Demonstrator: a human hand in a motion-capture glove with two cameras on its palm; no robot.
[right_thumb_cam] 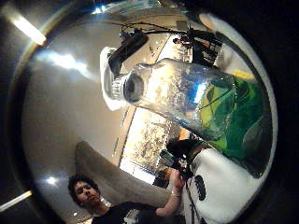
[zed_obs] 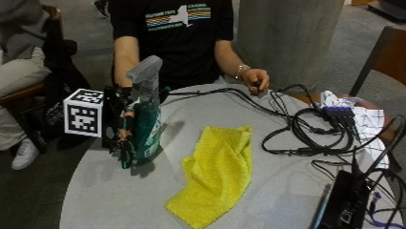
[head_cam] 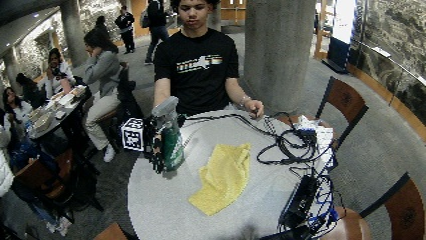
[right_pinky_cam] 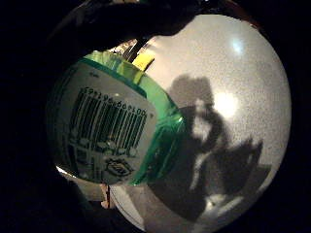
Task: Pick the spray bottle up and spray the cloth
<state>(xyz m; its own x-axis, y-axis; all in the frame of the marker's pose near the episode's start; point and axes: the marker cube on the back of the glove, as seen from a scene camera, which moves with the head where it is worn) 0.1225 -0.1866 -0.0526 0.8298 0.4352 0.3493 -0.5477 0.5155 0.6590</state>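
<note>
Spray bottle (zed_obs: 145, 125) is held upright in the gloved right hand (zed_obs: 124, 136), at the tabletop (zed_obs: 114, 200) edge beside the yellow cloth (zed_obs: 216, 171). Nozzle should be aimed at the cloth before the trigger is squeezed.

A tangle of black cables (zed_obs: 304, 129) fills the right side; a white checked cloth (zed_obs: 361, 119) lies at the right edge.

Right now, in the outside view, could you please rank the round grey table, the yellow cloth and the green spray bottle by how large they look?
1. Round grey table, by far the largest.
2. Yellow cloth, lying flat on it.
3. Green spray bottle, gripped upright by the gloved right hand; its outline looks smaller than the cloth's.
</note>
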